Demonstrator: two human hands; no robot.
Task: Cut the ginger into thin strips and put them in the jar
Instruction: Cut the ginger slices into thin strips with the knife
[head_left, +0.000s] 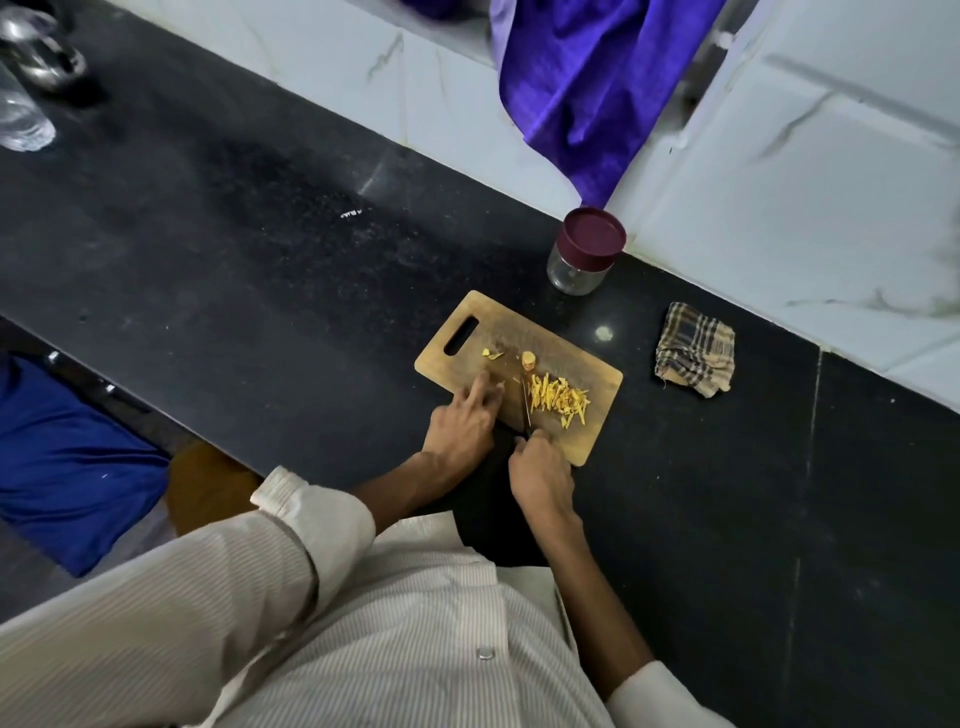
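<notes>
A: Our right hand (540, 470) grips the knife (525, 410); our left hand (462, 421) presses flat-fingered on the board (597, 415), close beside the blade. One slip and we nick a finger.

B: The strips (560, 401) are piled near the board's right edge, the stub (528, 359) beyond the knife tip. A sweep could scatter them onto the desk (260, 260).

A: The jar (584, 252) stands lidded behind. There's open room left.

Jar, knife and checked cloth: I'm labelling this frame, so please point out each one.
jar (577, 270), head view, on its clear glass wall below the maroon lid.
knife (525, 408), head view, on the blade.
checked cloth (695, 349), head view, on its crumpled middle.
</notes>
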